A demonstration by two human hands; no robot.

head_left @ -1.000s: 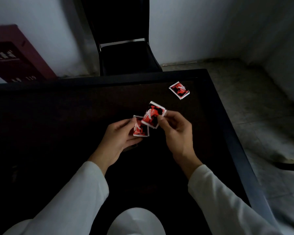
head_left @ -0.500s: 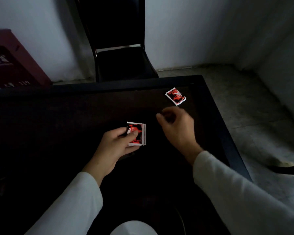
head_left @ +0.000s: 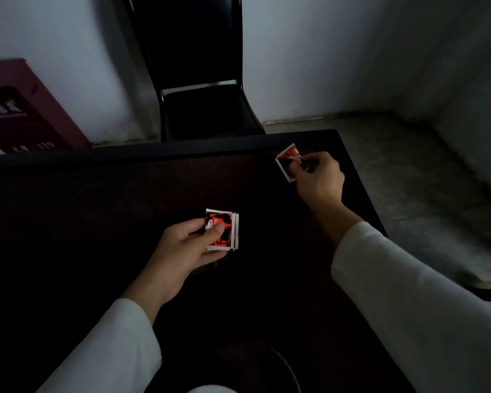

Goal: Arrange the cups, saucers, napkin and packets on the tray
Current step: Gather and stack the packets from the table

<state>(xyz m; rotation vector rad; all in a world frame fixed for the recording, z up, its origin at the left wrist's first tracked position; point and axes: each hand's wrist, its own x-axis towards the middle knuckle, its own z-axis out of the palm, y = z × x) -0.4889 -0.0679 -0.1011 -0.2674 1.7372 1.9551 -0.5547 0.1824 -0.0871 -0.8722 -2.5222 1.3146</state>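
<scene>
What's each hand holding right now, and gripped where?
Left hand holds a small stack of red packets by its left side, thumb on top. Right hand pinches a single red packet by its right edge.

The stack of packets [head_left: 224, 230], in the left hand [head_left: 179, 251], is over the table [head_left: 97, 222] centre; the single packet [head_left: 287, 161], in the right hand [head_left: 321, 181], is near the far right corner. The chair [head_left: 201, 109] stands behind the table.

Dim, cool light is washing the pale painted wall [head_left: 323, 52]; the dark rectangular table [head_left: 97, 208] is sinking into near-black shadow, its far edge bowing slightly, while glossy red-and-white packets [head_left: 228, 231] are standing out.
</scene>
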